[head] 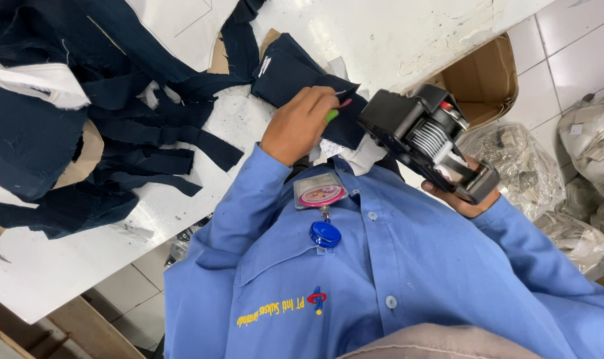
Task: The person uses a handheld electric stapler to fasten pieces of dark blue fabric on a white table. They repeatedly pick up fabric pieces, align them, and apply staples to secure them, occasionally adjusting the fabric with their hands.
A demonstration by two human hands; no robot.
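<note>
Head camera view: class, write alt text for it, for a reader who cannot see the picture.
A person in a blue shirt holds a black handheld labelling gun in the right hand, while the left hand presses a folded dark navy fabric piece at the edge of a white table. More navy fabric strips lie piled on the table.

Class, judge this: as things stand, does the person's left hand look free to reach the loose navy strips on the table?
Probably not at once: the left hand already grips a folded navy piece, though nothing blocks the way to the strips.
</note>
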